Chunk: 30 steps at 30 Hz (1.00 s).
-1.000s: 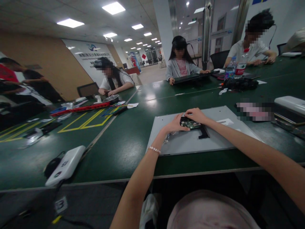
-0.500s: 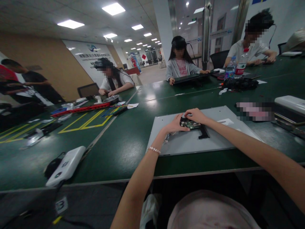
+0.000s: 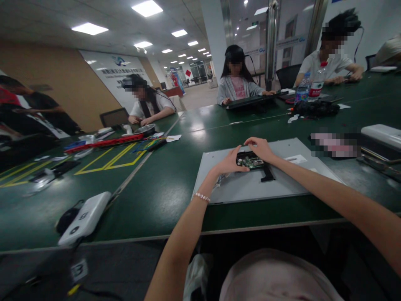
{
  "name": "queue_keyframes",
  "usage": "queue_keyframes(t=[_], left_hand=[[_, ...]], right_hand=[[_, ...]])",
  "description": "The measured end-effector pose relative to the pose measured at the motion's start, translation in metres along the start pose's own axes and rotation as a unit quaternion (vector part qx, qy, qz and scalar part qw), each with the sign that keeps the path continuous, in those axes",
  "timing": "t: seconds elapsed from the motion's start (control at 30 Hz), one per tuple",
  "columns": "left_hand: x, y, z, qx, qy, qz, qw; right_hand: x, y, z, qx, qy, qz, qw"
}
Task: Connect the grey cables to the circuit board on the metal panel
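A light grey flat panel lies on the table before me. On it sits a green circuit board in a black housing, with a black angled piece sticking out at its near right. My left hand closes round the board's left side, thumb at the near edge and fingers at the far one. From the right, my right hand curls its fingertips onto the far edge of the housing. What lies under those fingertips is hidden. Loose pale wires lie beneath my left wrist.
A white power bank lies at the table's near left. Two bottles and a black bundle stand beyond the panel. A white device sits at far right. Several people work round the green table.
My right fingers have lifted and drawn slightly back toward the far edge, uncovering more of the circuit board. My left hand keeps nearly the same place. The view shifts slightly.
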<state>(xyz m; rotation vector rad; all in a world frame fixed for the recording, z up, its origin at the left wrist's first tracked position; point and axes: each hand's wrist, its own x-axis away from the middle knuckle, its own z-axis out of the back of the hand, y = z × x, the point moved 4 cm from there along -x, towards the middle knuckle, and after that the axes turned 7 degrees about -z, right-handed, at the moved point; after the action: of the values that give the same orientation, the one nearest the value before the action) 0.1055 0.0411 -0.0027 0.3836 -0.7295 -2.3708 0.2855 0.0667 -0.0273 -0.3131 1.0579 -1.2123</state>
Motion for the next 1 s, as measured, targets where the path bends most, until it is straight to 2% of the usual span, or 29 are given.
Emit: queue_keyframes(t=[0.13, 0.23, 0.3, 0.37, 0.43, 0.5, 0.6, 0.7, 0.83, 1.0], left_hand=[[-0.002, -0.002, 0.004, -0.016, 0.023, 0.006, 1.0], [-0.004, -0.014, 0.019, -0.031, 0.128, 0.036, 0.991], [0.0, -0.03, 0.035, -0.059, 0.21, 0.095, 0.971], [0.01, -0.05, 0.05, -0.107, 0.251, 0.18, 0.945], [0.021, -0.069, 0.061, -0.151, 0.239, 0.267, 0.921], [0.031, -0.084, 0.064, -0.171, 0.195, 0.316, 0.913], [0.037, -0.097, 0.059, -0.206, 0.135, 0.33, 0.911], [0.039, -0.102, 0.052, -0.243, 0.114, 0.348, 0.898], [0.039, -0.102, 0.049, -0.243, 0.077, 0.366, 0.895], [0.04, -0.099, 0.054, -0.227, 0.037, 0.389, 0.892]], right_hand=[[-0.001, 0.008, 0.002, 0.005, 0.02, -0.038, 0.999], [-0.002, 0.016, 0.001, 0.013, 0.02, -0.068, 0.997], [-0.003, 0.021, -0.001, 0.018, 0.012, -0.085, 0.996], [-0.004, 0.024, -0.003, 0.022, -0.002, -0.097, 0.995], [-0.005, 0.025, -0.006, 0.026, -0.022, -0.101, 0.994], [-0.004, 0.025, -0.009, 0.028, -0.042, -0.099, 0.994], [-0.004, 0.025, -0.012, 0.029, -0.065, -0.095, 0.993], [-0.005, 0.027, -0.014, 0.03, -0.079, -0.094, 0.992], [-0.004, 0.028, -0.016, 0.036, -0.089, -0.094, 0.991], [-0.005, 0.027, -0.015, 0.052, -0.105, -0.085, 0.989]])
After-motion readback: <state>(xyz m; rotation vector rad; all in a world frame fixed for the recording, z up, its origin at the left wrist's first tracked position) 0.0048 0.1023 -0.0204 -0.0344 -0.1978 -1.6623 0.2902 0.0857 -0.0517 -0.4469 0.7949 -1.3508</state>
